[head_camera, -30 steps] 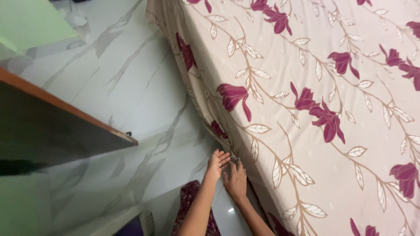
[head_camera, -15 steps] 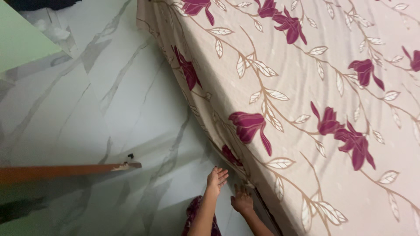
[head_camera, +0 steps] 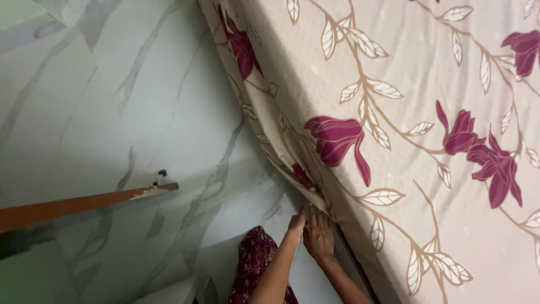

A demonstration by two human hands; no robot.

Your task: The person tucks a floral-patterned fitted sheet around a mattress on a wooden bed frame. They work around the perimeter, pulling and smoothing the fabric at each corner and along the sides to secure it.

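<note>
— Where are the hands against the bed sheet point(head_camera: 405, 112)?

— Both sit at its lower hanging edge, down the side of the bed. The left hand point(head_camera: 296, 224) and the right hand point(head_camera: 319, 236) are pressed together side by side, fingertips pushed into the fold where the floral cloth meets the dark line of the bed base point(head_camera: 351, 256). Whether the fingers pinch the cloth or only press on it, I cannot tell; the tips are hidden in the fold.

— What is different from a moment ago?

— Half a second back the left hand was spread open and stood off from the sheet, apart from the right. Now it has closed up beside the right and both touch the edge. I judge the tucking along this stretch is under way, not finished: the cloth above the hands hangs in loose ripples.

— And around the sheet?

— The marble floor point(head_camera: 169, 112) lies left of it, an orange-brown wooden edge point(head_camera: 84, 202) further left, and a maroon patterned garment point(head_camera: 256, 259) just below the hands.
</note>
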